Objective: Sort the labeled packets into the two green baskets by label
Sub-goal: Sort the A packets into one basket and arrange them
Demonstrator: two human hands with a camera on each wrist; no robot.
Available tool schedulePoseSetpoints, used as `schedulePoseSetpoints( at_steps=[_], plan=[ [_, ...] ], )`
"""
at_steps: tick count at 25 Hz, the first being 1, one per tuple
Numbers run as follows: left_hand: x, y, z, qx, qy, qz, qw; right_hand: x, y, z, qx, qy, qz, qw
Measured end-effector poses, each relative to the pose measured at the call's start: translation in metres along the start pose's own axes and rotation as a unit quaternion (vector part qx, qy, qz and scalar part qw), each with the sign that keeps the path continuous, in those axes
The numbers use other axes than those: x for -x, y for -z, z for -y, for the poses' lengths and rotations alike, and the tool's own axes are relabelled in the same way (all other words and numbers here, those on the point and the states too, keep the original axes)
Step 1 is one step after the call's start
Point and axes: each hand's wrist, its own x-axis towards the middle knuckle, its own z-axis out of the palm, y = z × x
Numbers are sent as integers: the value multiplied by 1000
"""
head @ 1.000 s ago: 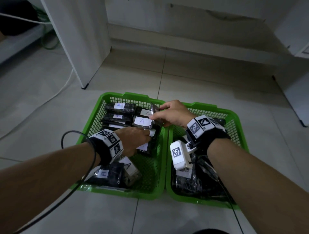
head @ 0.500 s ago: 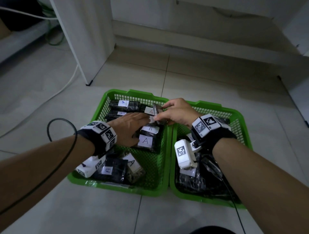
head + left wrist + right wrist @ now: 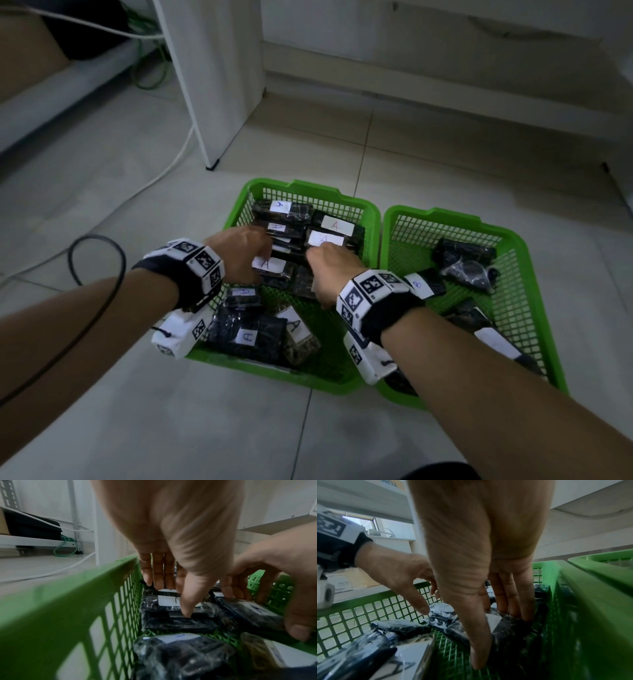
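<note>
Two green baskets stand side by side on the floor. The left basket (image 3: 308,186) holds several dark packets with A labels (image 3: 337,226). The right basket (image 3: 445,214) holds dark packets, one with a B label (image 3: 419,286). Both hands are down in the left basket. My left hand (image 3: 250,253) lies on the packets with straight fingers (image 3: 157,580), its thumb pressing on a white label. My right hand (image 3: 329,270) spans a dark packet (image 3: 248,609) near the right wall, fingers at its far end and thumb at its near end.
A white cabinet panel (image 3: 219,102) stands on the tiled floor behind the left basket. A white cable (image 3: 164,171) runs past its foot. A black cable (image 3: 99,301) loops from my left wrist. Low shelving lies at the far left.
My right hand has come down from the divide between the baskets into the left basket with its packet. My left hand has slid further back over the A packets.
</note>
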Motion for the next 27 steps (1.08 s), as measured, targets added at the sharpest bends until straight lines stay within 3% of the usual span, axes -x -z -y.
schedulePoseSetpoints(
  at_steps=[3, 7, 10, 14, 22, 27],
  plan=[
    [1, 6, -4, 16, -10, 4, 1000, 2, -4, -4, 9, 0, -11, 1000],
    [10, 12, -13, -50, -12, 143, 988, 3, 1, 0, 22, -18, -10, 1000],
    [14, 4, -11, -79, -7, 184, 980, 4, 3, 10, 23, -16, -22, 999],
    [17, 3, -8, -31, 6, 170, 985, 4, 1, 12, -34, -22, -40, 998],
    [28, 3, -9, -96, -27, 159, 982, -1, -4, -12, -154, -100, -101, 978],
    [30, 20, -11, -48, -22, 81, 995, 4, -3, -23, -223, -83, -107, 965]
  ],
)
